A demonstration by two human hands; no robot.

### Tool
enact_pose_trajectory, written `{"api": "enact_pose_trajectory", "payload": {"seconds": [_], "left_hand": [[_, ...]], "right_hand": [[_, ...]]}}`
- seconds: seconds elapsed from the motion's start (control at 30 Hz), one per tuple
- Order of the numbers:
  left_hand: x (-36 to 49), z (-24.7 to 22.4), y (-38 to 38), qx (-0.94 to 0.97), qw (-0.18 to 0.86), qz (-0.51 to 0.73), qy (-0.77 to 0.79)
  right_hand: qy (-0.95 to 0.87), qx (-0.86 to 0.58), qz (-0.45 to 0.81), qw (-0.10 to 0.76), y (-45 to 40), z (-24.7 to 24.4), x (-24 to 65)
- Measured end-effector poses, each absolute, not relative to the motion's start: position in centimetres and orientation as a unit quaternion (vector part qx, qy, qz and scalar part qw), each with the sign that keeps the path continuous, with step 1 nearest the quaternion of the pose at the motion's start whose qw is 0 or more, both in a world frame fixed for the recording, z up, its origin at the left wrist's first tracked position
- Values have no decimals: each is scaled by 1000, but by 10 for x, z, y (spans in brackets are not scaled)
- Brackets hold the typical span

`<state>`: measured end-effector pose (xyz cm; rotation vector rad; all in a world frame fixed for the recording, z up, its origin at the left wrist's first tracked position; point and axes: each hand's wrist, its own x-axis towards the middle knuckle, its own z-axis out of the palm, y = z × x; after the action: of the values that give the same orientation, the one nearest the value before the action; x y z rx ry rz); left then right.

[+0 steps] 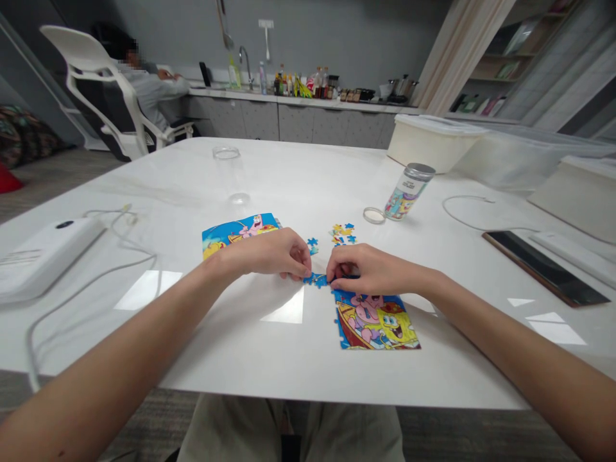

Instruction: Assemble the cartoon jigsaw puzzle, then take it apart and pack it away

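You have a jigsaw section (376, 321) printed in bright blue, with a yellow sponge and pink starfish, and blue loose pieces (315, 280) on your white worktop (289, 362).

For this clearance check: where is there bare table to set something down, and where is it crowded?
Bare tabletop lies between the clear jar and the puzzle tube, and between the forearms. It is crowded around the left hand and right hand, among the puzzle pieces.

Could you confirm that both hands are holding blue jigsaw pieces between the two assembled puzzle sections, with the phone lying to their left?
One slip: the phone lies right of the left hand and right hand, not left of them, as the head view shows. The rest stands.
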<state>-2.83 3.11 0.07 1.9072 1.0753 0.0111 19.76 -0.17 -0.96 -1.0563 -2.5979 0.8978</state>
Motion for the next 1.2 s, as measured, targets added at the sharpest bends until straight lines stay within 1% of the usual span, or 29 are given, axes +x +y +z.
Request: {"api": "enact_pose_trajectory", "payload": {"seconds": [0.4, 0.6, 1.2], "left_hand": [[-20, 6, 22, 780, 419, 11, 465], [-20, 7, 21, 803, 375, -9, 463], [-19, 3, 21, 814, 362, 1, 455]], "right_hand": [[-865, -367, 330, 82, -1, -7, 198], [-863, -372, 332, 78, -2, -7, 198], [-863, -375, 331, 74, -1, -9, 200]]}}
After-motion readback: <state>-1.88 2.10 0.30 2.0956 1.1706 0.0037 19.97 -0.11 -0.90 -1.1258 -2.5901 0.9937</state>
